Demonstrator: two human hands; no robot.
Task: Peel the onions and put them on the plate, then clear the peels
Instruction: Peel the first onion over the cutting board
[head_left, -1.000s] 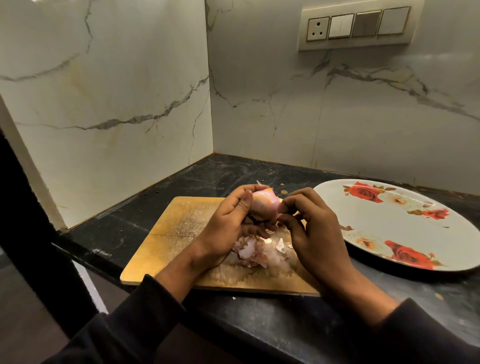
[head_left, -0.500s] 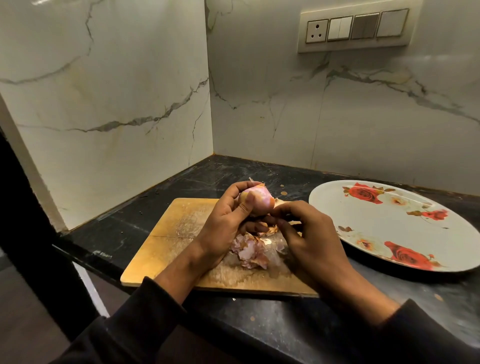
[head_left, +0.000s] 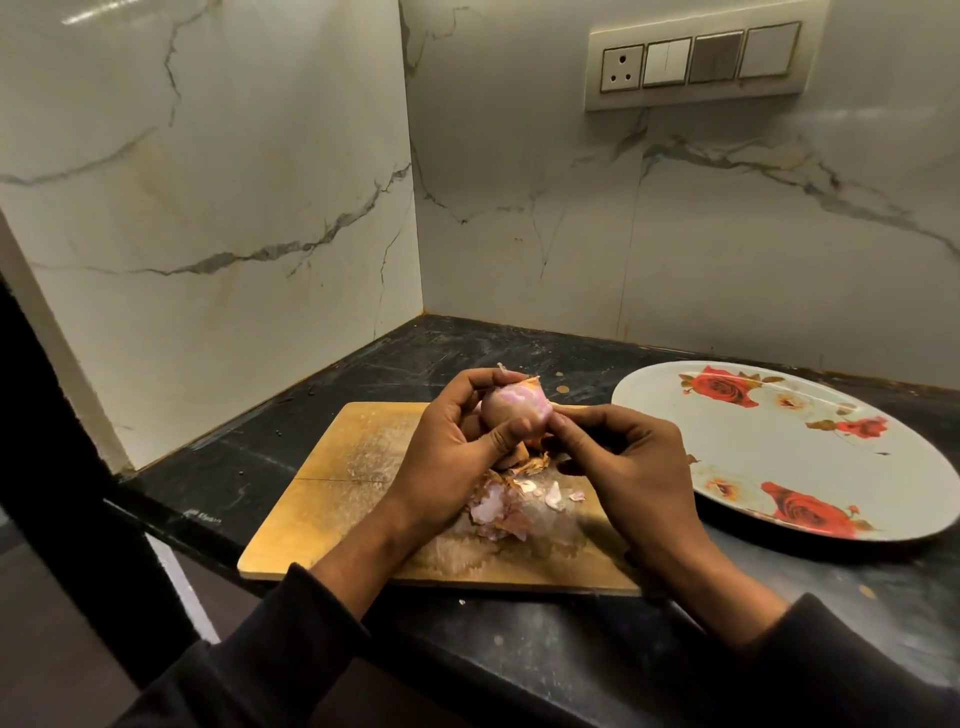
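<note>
— Head view, nearest first: what is seen closest to the person?

— Two dark sleeves are seen at the bottom edge, and beyond them a wooden cutting board (head_left: 363, 499) laid on the dark surface (head_left: 519, 665). A heap of loose onion peels (head_left: 501, 512) is spread on the board, below and between the hands.

— And how is the onion held?

— The onion (head_left: 511, 408) is kept lifted above the board, cupped in the curled fingers and thumb of the left hand (head_left: 447, 457). Its pointed tip is turned up and slightly away, so its long axis is judged close to upright. A flap of skin at its right flank is pinched by the fingertips of the right hand (head_left: 623, 467), which is otherwise curled narrow.

— Which relation is the coming move decided by?

— The pinched skin lies at the side facing the right hand, so a pull rightward and down along the axis is probably called for, with the bulb steadied by the left.

— And farther off?

— The rose-patterned plate (head_left: 779, 499) is set to the right of the board, nearer the right hand, with no onion on it. Behind, marble walls and a switch panel (head_left: 698, 57) are seen.
</note>
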